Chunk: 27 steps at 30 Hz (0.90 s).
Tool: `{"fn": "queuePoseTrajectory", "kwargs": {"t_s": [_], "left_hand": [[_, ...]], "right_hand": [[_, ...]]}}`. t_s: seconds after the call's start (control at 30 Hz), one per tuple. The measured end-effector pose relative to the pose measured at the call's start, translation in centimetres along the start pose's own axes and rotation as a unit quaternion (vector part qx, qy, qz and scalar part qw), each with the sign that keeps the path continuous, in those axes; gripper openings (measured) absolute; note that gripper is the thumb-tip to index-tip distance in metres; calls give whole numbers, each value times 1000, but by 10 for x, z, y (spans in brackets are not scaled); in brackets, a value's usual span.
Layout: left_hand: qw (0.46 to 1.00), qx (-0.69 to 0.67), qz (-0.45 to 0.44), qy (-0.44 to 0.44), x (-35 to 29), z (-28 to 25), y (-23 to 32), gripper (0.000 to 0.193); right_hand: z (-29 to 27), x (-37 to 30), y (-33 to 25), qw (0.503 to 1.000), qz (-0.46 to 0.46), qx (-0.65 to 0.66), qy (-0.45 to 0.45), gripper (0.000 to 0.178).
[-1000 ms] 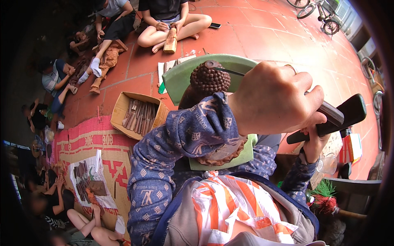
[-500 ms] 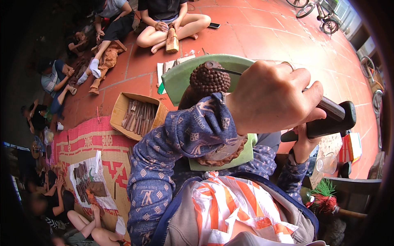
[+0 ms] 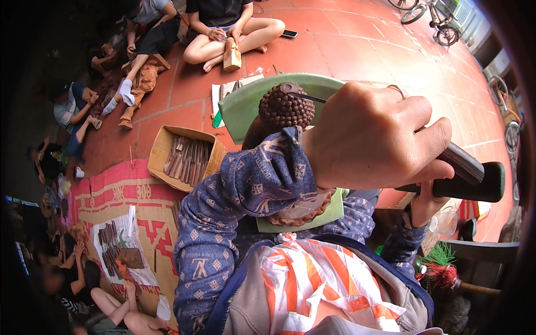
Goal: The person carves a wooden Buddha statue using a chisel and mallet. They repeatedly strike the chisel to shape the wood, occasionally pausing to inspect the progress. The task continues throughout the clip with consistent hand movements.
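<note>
The brown carving (image 3: 286, 107) is showing packed round knobs around a flat-topped crown. The chisel (image 3: 466, 163) is slanting rightward from the carving, its thin blade reaching that crown, its dark handle pointing outward. The flat black mallet (image 3: 487, 184) is extending sideways, well right of the carving.

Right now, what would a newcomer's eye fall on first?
Probably the left hand, right of centre, gripping a chisel whose blade reaches the knobbly brown carving at upper centre. Further right, the right hand holds a black bar-shaped tool. Left of centre sits an open cardboard box of tools.
</note>
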<state>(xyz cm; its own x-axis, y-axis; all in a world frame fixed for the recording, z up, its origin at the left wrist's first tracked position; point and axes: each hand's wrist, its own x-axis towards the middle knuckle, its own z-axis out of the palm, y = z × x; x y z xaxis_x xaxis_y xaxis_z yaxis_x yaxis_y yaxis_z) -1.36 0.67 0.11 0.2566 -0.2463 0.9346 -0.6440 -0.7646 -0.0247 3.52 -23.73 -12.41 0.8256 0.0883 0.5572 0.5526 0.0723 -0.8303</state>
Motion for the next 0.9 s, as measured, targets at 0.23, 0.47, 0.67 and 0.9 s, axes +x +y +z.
{"fn": "queuePoseTrajectory", "kwargs": {"t_s": [0.23,0.47,0.67,0.9], "left_hand": [[1000,-25,13,-10,-2,-3,0,37],[996,-44,25,-67,-5,-10,1,35],[994,-5,66,-92,-3,0,8,32],[995,11,15,-94,-2,8,3,33]], "right_hand": [[5,0,-2,985,-112,-115,63,50],[16,2,-12,994,-52,-71,71,34],[8,2,-4,998,-38,-53,-7,33],[17,0,-3,999,27,-13,28,32]]}}
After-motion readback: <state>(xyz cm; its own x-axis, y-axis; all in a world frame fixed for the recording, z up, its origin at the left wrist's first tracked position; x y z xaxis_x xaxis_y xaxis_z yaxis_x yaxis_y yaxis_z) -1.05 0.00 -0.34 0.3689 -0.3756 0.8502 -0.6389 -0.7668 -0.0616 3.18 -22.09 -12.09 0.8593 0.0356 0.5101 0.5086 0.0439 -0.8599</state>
